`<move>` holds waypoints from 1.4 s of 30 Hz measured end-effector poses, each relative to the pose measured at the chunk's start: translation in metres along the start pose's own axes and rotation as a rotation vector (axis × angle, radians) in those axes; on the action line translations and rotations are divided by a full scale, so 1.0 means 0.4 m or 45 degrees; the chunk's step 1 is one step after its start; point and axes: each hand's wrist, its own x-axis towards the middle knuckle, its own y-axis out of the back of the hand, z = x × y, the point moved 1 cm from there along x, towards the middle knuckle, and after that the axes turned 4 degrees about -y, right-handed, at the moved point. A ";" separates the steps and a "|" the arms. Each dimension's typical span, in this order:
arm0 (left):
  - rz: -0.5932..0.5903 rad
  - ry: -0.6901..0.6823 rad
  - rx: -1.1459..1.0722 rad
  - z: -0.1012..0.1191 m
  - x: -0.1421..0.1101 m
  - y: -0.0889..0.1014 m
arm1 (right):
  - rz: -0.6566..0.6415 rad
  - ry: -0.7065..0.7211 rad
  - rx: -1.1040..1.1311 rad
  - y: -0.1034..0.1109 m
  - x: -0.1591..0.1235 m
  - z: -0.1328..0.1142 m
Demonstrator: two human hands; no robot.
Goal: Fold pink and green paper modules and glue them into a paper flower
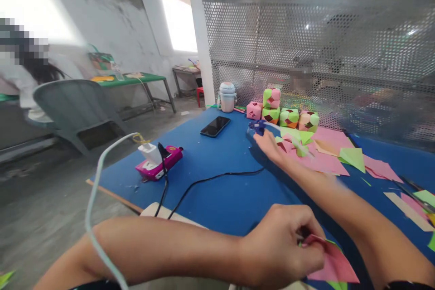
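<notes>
My left hand (282, 247) is closed in the near foreground, pinching a folded pink and green paper piece (335, 263) between thumb and fingers. Farther out, my right arm stretches across the table. At its end my right hand (268, 144) is closed around a blue glue gun (257, 126), with a pale glue stick jutting from it; some of the fingers are hidden. Just beyond it stand several pink and green folded paper balls (271, 114), one stacked on another. Loose pink and green papers (331, 140) lie to the right of that hand.
A black phone (215, 126) lies on the blue table (217, 195). A magenta power strip (159, 163) with a white plug and black cords sits at left. A lidded cup (227, 97) stands by the perforated metal screen (234, 45). Scissors (416, 192) rest at right.
</notes>
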 end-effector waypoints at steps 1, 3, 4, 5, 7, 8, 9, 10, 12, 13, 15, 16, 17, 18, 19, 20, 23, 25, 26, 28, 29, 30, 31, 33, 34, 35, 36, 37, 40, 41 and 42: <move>0.015 0.011 -0.003 0.011 -0.004 0.010 | 0.023 -0.042 0.053 0.029 -0.019 0.015; 0.084 0.049 -0.052 0.030 -0.004 0.036 | 0.064 -0.082 0.152 0.098 -0.076 0.048; 0.131 0.068 -0.096 0.035 0.001 0.051 | 0.081 -0.089 0.191 0.137 -0.113 0.065; 0.201 0.088 -0.117 0.035 0.011 0.067 | 0.099 -0.092 0.220 0.177 -0.156 0.082; 0.361 0.116 -0.105 0.024 0.041 0.096 | 0.115 -0.108 0.250 0.254 -0.251 0.108; 0.406 0.124 -0.060 0.013 0.062 0.108 | 0.113 -0.112 0.259 0.287 -0.300 0.118; 0.470 0.136 -0.006 -0.001 0.084 0.116 | 0.107 -0.129 0.245 0.315 -0.347 0.124; 0.518 0.153 0.035 -0.018 0.106 0.120 | 0.099 -0.142 0.210 0.337 -0.392 0.128; 0.550 0.188 0.028 -0.054 0.150 0.115 | 0.152 -0.167 0.146 0.365 -0.468 0.133; 0.535 0.208 0.022 -0.071 0.169 0.106 | 0.173 -0.202 0.104 0.371 -0.500 0.136; 0.502 0.253 0.006 -0.099 0.200 0.081 | 0.185 -0.256 0.027 0.372 -0.551 0.144; 0.493 0.270 -0.001 -0.111 0.212 0.068 | 0.189 -0.278 -0.005 0.370 -0.570 0.149; 0.488 0.283 -0.017 -0.119 0.223 0.056 | 0.195 -0.287 -0.029 0.366 -0.585 0.154; 0.484 0.293 -0.039 -0.127 0.232 0.045 | 0.204 -0.285 -0.046 0.363 -0.596 0.157; 0.472 0.303 -0.067 -0.132 0.241 0.035 | 0.209 -0.267 -0.059 0.359 -0.604 0.159; 0.449 0.311 -0.102 -0.137 0.249 0.027 | 0.212 -0.234 -0.064 0.356 -0.608 0.159; 0.346 0.330 -0.200 -0.145 0.268 0.009 | 0.207 -0.110 -0.054 0.352 -0.609 0.151; 0.280 0.342 -0.232 -0.148 0.276 0.000 | 0.194 -0.052 -0.067 0.352 -0.604 0.145; 0.258 0.348 -0.232 -0.150 0.279 -0.003 | 0.179 -0.036 -0.081 0.351 -0.602 0.143; 0.231 0.373 -0.208 -0.153 0.283 -0.007 | 0.138 -0.028 -0.105 0.350 -0.598 0.144; 0.223 0.387 -0.194 -0.155 0.284 -0.007 | 0.120 -0.036 -0.110 0.349 -0.597 0.145; 0.213 0.401 -0.182 -0.158 0.284 -0.007 | 0.105 -0.048 -0.112 0.348 -0.596 0.148; 0.206 0.410 -0.174 -0.162 0.285 -0.006 | 0.091 -0.063 -0.116 0.347 -0.596 0.151; 0.192 0.413 -0.156 -0.170 0.285 -0.004 | 0.080 -0.089 -0.140 0.345 -0.595 0.157; 0.190 0.415 -0.142 -0.175 0.284 -0.002 | 0.078 -0.097 -0.162 0.344 -0.596 0.159; 0.193 0.421 -0.128 -0.179 0.284 -0.001 | 0.080 -0.105 -0.182 0.344 -0.596 0.161; 0.203 0.430 -0.116 -0.182 0.283 0.000 | 0.083 -0.109 -0.197 0.343 -0.597 0.163; 0.212 0.439 -0.109 -0.185 0.283 0.000 | 0.083 -0.112 -0.203 0.343 -0.598 0.163; 0.220 0.454 -0.114 -0.190 0.284 -0.001 | 0.065 -0.122 -0.186 0.340 -0.601 0.163; 0.212 0.453 -0.121 -0.191 0.285 -0.002 | 0.053 -0.121 -0.186 0.338 -0.602 0.163; 0.205 0.449 -0.129 -0.192 0.286 -0.004 | 0.041 -0.121 -0.193 0.337 -0.602 0.164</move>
